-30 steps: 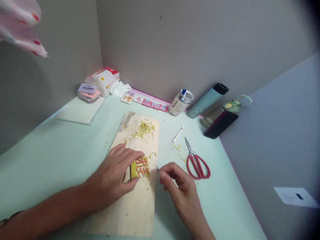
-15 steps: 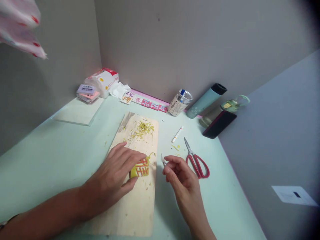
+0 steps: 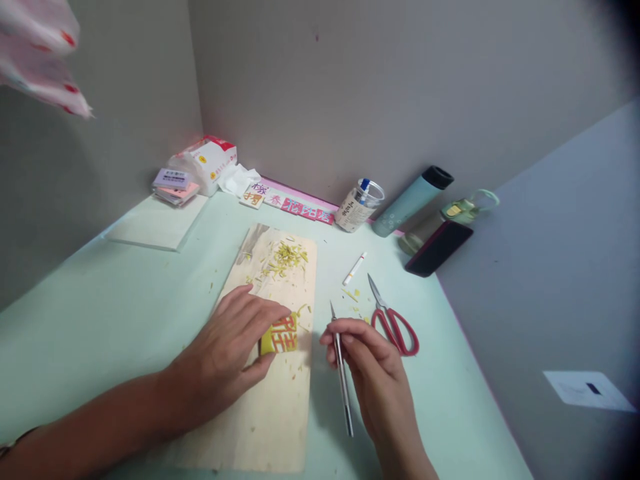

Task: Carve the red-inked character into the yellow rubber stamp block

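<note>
A yellow carving block (image 3: 281,335) with red-marked Chinese characters lies on the wooden board (image 3: 260,420). My left hand (image 3: 227,340) rests over its left side, thumb and fingers closed about the edges and hiding part of it. In my right hand (image 3: 383,367), just right of the board, is a slim silver craft knife (image 3: 344,383). Thumb and fingers pinch it near the blade, which points up and away from me, apart from the block. Yellow shavings (image 3: 289,258) are heaped on the board's far part, and smaller scraps lie around the block.
Red-handled scissors (image 3: 395,327) and a white marker (image 3: 355,269) lie right of the board. Along the back stand a clear jar (image 3: 357,207), a teal tumbler (image 3: 413,201) and a leaning phone (image 3: 440,249). Small lettered blocks (image 3: 300,208) and a tissue pack (image 3: 210,160) sit farther left.
The craft knife has turned in my right hand, so its long handle now shows below the fingers. My left hand and the block have hardly moved.
</note>
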Demonstrator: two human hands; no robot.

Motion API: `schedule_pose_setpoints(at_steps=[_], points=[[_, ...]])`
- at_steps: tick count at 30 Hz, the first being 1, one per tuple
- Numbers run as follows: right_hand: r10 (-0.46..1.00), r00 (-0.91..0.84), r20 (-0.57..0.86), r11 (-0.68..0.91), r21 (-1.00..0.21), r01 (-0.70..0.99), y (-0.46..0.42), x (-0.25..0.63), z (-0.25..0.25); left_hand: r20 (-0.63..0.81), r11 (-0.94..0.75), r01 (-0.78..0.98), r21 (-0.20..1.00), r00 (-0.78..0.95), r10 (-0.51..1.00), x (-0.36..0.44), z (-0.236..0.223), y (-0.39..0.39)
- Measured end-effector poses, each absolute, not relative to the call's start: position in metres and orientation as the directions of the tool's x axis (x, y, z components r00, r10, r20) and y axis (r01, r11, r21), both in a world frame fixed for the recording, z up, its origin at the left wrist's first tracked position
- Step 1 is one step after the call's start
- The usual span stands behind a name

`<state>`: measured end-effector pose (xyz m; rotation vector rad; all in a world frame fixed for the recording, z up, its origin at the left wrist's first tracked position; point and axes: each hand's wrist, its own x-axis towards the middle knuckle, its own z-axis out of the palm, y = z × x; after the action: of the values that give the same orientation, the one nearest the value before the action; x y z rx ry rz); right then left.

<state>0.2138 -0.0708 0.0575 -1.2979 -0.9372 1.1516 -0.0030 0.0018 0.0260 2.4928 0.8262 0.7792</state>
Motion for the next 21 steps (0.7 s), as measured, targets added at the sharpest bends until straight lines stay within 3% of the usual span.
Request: schedule_pose_setpoints(at_steps=[4,9,16,21], points=[[0.973,0.211,-0.09,-0.044,-0.976,-0.214,-0.0708,0.2128,0.0579,0.37,-0.739,0.416,0.531,0.671,0.643,-0.0024,0.0285,0.0015],[0.952,0.294,-0.082,-0.013,-0.973,-0.229,-0.0683,0.2131,0.0536,0.362,-0.734,0.417,0.537,0.671,0.647,-0.0037,0.0296,0.0011],[0.926,0.376,-0.015,0.034,-0.992,-0.123,-0.0657,0.2107,0.0582,0.376,-0.738,0.414,0.534,0.665,0.645,-0.0045,0.0258,0.0011],[0.947,0.32,-0.012,-0.004,-1.0,-0.026,-0.0711,0.2068,0.0513,0.376,-0.737,0.415,0.533,0.664,0.646,-0.0036,0.0262,0.0015]])
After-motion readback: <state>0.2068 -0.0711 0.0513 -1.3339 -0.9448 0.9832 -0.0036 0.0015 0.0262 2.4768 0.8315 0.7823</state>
